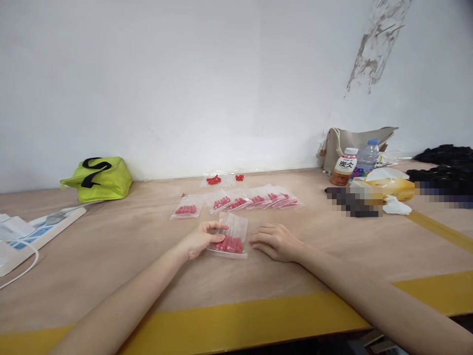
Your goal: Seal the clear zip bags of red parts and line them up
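From where I stand, the left hand has its thumb and fingers closed on the left side of the bag, which lies just right of that grip, its red pieces pointing lengthwise away from the person. The right hand is just off the bag's other edge, fingers loosely bent, nothing visible in them; more bags lie beyond the grip

A brown table carries red-filled bags and bottles.
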{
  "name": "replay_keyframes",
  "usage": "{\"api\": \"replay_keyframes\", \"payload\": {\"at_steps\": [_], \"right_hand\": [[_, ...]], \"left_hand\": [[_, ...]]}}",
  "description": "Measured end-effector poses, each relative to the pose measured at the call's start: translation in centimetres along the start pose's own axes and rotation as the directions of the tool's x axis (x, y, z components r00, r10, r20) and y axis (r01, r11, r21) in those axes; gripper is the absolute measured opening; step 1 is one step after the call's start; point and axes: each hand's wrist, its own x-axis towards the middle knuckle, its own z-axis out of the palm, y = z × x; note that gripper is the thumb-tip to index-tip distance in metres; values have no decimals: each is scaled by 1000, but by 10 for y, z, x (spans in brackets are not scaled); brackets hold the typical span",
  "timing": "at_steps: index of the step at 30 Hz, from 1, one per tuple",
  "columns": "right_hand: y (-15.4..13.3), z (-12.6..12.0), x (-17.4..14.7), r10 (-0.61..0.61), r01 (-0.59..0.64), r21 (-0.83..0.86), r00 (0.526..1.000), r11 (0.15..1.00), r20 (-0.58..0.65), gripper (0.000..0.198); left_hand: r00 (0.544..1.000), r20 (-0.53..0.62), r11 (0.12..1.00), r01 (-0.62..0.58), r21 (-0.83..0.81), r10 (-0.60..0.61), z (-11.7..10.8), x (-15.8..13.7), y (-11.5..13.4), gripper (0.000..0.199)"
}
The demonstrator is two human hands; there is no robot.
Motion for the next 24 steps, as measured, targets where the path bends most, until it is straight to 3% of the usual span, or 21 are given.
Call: {"api": "replay_keyframes", "payload": {"at_steps": [3, 5, 7, 10, 15, 20, 24], "right_hand": [[7, 2, -3, 14, -14, -6, 997, 1000, -77, 14], [10, 4, -4, 12, -13, -15, 994, 1000, -110, 14], [11, 5, -4, 3, -6, -24, 994, 1000, -113, 15], [10, 4, -4, 3, -6, -35, 995, 999, -101, 15], [11, 2, -7, 15, -21, -56, 994, 998, -104, 15], [11, 0, -7, 24, -29, -51, 995, 998, -96, 15], [11, 0, -6, 38, -42, -46, 996, 998, -86, 16]], "left_hand": [[999, 8, 999, -42, -5, 42, -33, 6, 18, 38], [973, -197, 991, -131, -37, 121, -54, 20, 29, 35], [894, -433, 993, -112, 39, 118, -68, 43, 36, 38], [819, -563, 991, -49, 127, 113, -77, 82, 35, 43], [753, -637, 936, 81, 342, 167, -80, 118, 23, 36], [686, -680, 809, 230, 540, 259, -105, 105, 25, 28], [653, -721, 740, 363, 566, 232, -134, 92, 24, 41]]}}
